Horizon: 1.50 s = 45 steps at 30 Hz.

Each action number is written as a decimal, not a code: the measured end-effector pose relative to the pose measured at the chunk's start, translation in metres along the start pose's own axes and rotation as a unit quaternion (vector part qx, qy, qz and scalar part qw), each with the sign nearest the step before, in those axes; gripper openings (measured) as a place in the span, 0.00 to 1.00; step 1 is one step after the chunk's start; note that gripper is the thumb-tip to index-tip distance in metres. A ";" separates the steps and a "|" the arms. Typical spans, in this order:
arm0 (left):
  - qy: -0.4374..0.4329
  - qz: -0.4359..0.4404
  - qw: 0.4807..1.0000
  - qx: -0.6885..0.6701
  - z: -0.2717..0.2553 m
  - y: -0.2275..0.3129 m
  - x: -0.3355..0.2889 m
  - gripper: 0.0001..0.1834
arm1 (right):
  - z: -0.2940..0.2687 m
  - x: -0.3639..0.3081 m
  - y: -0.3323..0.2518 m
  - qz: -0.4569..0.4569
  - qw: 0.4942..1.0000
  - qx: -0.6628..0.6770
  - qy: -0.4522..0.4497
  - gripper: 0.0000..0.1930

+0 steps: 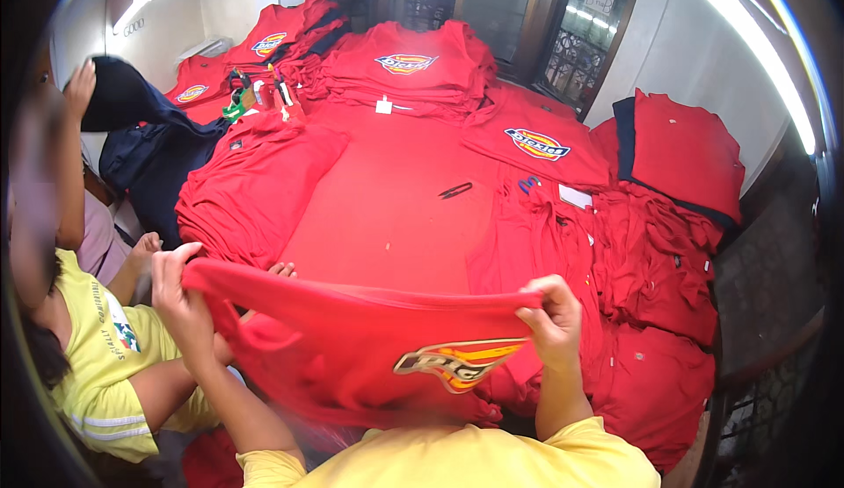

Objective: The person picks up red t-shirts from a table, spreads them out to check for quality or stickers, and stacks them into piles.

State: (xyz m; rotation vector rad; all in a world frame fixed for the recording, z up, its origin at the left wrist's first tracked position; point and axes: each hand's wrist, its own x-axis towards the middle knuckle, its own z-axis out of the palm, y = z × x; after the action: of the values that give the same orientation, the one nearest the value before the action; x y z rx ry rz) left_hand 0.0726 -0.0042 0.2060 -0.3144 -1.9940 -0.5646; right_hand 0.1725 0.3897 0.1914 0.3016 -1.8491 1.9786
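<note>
A red T-shirt (347,343) hangs stretched between my two hands, its upper edge pulled nearly straight across. A yellow, white and dark blue emblem on its front shows near the right end. My left hand (183,308) is closed on the shirt's upper left corner. At the other end, my right hand (556,321) pinches the upper right corner between thumb and fingers. The shirt's lower part sags towards me and looks blurred. Beyond it lies a table spread with red cloth (378,215), with small dark thread snips (455,191) on top.
Piled red shirts (409,53) stand at the back, with more folded ones (242,189) at the left. Rumpled red garments (651,268) fill the right side. A person in yellow (114,347) sits close at my left; another lifts dark navy cloth (132,92).
</note>
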 end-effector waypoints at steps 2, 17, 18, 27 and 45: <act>0.013 -0.033 0.999 0.001 0.014 -0.001 -0.005 0.13 | -0.003 -0.019 -0.012 -0.004 0.993 0.016 -0.118 0.09; -0.062 -0.306 0.675 -0.669 0.010 0.027 -0.001 0.21 | 0.137 -0.045 0.076 0.256 0.869 0.190 -0.380 0.18; -0.070 -0.337 0.645 -0.682 0.006 0.025 -0.004 0.23 | 0.138 -0.036 0.072 0.281 0.877 0.166 -0.352 0.15; -0.207 -0.329 0.619 -0.683 -0.001 0.042 -0.025 0.14 | 0.160 -0.035 0.093 0.152 0.976 0.059 -0.146 0.29; -0.224 -0.509 0.405 -0.726 -0.021 -0.001 -0.135 0.26 | -0.016 -0.029 0.157 0.435 0.893 -0.050 -0.108 0.25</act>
State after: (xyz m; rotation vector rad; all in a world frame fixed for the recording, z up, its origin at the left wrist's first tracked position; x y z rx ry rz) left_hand 0.1514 -0.0135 0.0953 -0.1744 -1.2333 -3.3092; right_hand 0.1312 0.3962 0.0360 -0.4500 -2.5045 2.4402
